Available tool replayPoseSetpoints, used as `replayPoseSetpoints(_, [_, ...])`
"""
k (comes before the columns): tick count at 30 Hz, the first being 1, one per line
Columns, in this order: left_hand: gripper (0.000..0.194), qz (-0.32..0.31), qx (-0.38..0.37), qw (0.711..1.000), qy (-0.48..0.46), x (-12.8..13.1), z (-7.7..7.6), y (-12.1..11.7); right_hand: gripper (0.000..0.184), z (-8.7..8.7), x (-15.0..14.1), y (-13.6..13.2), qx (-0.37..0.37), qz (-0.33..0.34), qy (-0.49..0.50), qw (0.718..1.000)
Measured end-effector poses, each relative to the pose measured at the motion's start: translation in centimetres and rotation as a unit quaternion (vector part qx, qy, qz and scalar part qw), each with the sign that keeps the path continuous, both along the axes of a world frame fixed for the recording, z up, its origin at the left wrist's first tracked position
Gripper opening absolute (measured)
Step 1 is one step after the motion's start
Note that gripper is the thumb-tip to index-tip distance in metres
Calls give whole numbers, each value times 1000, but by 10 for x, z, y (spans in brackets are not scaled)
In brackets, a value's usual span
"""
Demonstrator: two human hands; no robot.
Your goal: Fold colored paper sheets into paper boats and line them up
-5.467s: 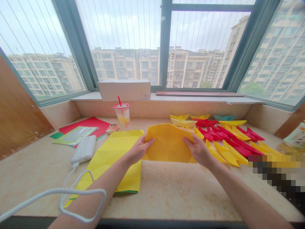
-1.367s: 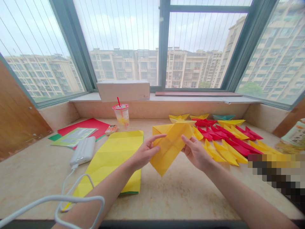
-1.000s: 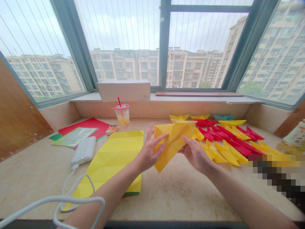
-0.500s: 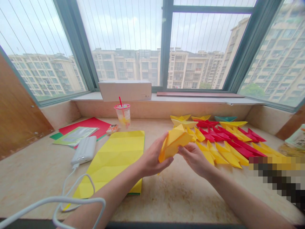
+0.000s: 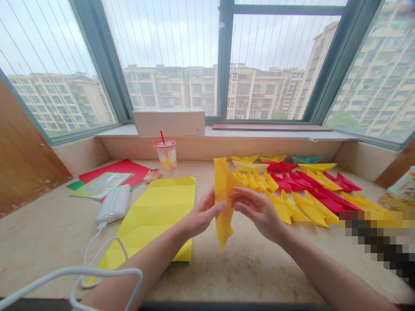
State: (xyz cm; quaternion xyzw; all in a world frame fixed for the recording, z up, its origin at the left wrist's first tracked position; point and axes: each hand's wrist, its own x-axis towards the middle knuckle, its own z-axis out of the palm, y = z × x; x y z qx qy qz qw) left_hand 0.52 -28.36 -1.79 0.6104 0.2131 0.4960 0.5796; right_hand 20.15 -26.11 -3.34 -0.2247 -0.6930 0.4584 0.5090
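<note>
A folded piece of orange-yellow paper (image 5: 222, 185) is held upright above the counter, its narrow edge turned toward me and a flap sticking out to the right. My left hand (image 5: 205, 212) grips it from the left, thumb across the front. My right hand (image 5: 257, 211) is at its right side, fingers bent, with fingertips at the flap; whether they pinch it is hard to see. Left of my hands lies a stack of creased yellow paper (image 5: 155, 211). Folded yellow paper boats (image 5: 311, 209) and red paper boats (image 5: 288, 181) stand in rows to the right.
A white power bank (image 5: 113, 204) with a looping white cable (image 5: 106, 271) lies at left, near red paper (image 5: 129, 168) and a plastic packet (image 5: 103, 183). A drink cup (image 5: 166, 156) stands behind. A white box (image 5: 168, 123) rests on the sill. A jar (image 5: 403, 188) is at far right.
The paper went from a flat sheet held by both hands to a diamond-like shape, then was opened and turned edge-on. My left hand's spread fingers have closed around it.
</note>
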Motion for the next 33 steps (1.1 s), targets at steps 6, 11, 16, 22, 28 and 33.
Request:
replayPoseSetpoints(6, [50,48,-162,978,-124,2,10,-1,39,-1,5,-1,267,-106,-187,939])
replayPoseSetpoints(11, [50,55,-260,954,-142,0,16,-1,44,1,-1,-11,364,-111,-348,857])
replayPoseSetpoints(16, [65,30,-295,946,-130,-4,8,7,54,2,-8,-18,380,-132,-414,817])
replayPoseSetpoints(22, [69,25,-292,949,-120,5,2,5,53,-2,-15,-24,389,-147,-442,794])
replayPoseSetpoints(28, [60,89,-254,957,-107,13,-4,9,29,4,-10,-25,379,-83,-401,830])
replayPoseSetpoints(33, [52,144,-226,962,-53,10,-6,15,20,6,0,-14,352,-123,-241,896])
